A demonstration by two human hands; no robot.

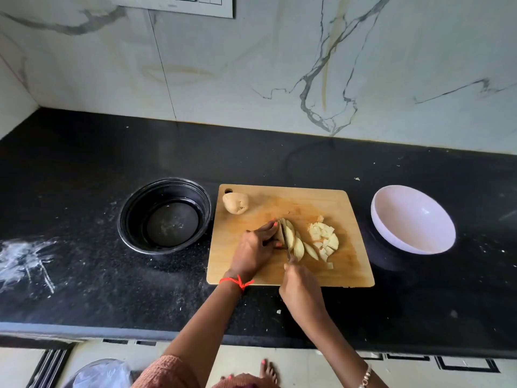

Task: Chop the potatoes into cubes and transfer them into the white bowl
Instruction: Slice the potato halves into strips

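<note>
While the person is leaning over the black counter (84, 169), the head camera is looking down on a wooden cutting board (279, 200) lying between two bowls. The left hand (256, 247) is curling over the uncut end of a half-sliced potato (279, 233) near the middle of the board, fingertips pinning it down. The right hand (299, 287) is wrapping round the handle of a knife (286, 242), whose blade is standing in the potato just beside the left fingertips. Cut slices (298, 247) are leaning in a fan to the right of the blade, and a heap of potato cubes (324, 236) is lying further right, on the board and not in any bowl. A whole potato (235, 203) is sitting at the board's far left corner. The black bowl (124, 219), just left of the board, is showing only pale smears on its bottom. The white bowl (414, 219), apart to the right, is showing just its smooth inner wall.
</note>
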